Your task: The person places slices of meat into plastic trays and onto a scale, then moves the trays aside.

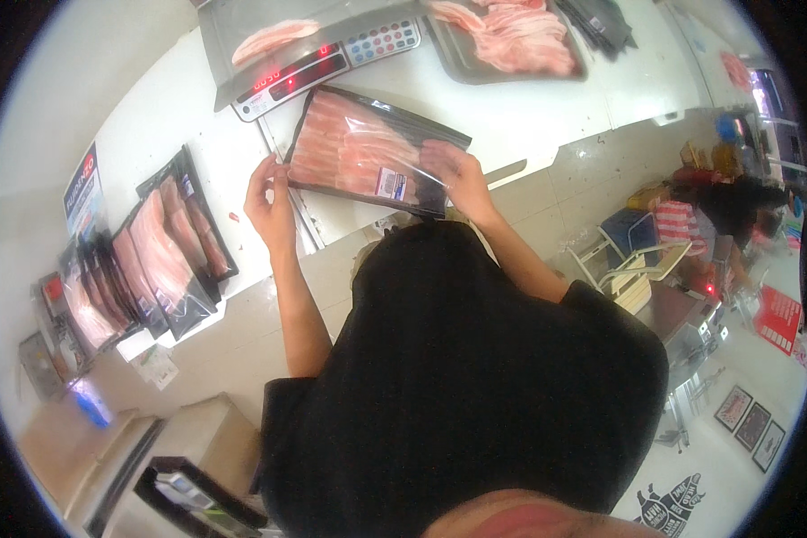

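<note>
In front of me, at the counter's edge, is a flat black pack of sliced meat [354, 148] under clear film, with a small printed label on its lower part. It lies tilted, just below the scale. My left hand [271, 202] is closed at the pack's left edge, thumb and fingers pinching near the corner. My right hand [457, 175] grips the black right end, fingers over the film and thumb hidden from view. Just beyond the pack, a digital scale [381, 42] with lit red digits carries a grey tray [220, 40] with meat slices [276, 39] in it.
More meat sits in a second dark tray [457, 67] at the far right, beside black empty packs [596, 22]. Several filled packs [166, 242] overlap at the left end of the white counter [637, 90]. A folding chair [632, 269] and other people are off to the right.
</note>
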The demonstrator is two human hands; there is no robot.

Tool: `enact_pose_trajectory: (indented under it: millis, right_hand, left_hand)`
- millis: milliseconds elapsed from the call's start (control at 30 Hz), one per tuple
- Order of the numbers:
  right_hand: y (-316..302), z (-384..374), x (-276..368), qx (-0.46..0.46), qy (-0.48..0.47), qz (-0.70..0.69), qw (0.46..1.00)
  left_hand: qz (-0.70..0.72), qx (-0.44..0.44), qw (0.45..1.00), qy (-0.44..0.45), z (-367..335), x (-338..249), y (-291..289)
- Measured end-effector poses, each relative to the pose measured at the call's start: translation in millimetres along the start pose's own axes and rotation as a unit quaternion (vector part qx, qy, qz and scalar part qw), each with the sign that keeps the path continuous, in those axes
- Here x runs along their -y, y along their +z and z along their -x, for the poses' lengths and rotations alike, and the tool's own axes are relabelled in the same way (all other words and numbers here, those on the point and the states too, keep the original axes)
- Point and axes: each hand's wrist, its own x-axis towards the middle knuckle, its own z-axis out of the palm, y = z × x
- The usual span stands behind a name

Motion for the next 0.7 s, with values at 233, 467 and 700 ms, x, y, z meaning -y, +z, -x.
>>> enact_pose_trajectory:
  millis: [233, 467, 700]
  right_hand:
    - [-37, 7, -34, 0.024, 0.030, -0.088, 0.995]
    - [-83, -40, 47, -0.203, -0.290, 0.033, 0.935]
    - [40, -202, 179, 0.013, -0.394, 0.178, 0.901]
  left_hand:
    - [-0.011, -0.078, 0.997, -0.013, 70, 53, -4]
    - [-0.196, -0.102, 0.954, 0.205, 68, 35, 9]
    - [-0.179, -0.102, 0.961, 0.185, 65, 26, 3]
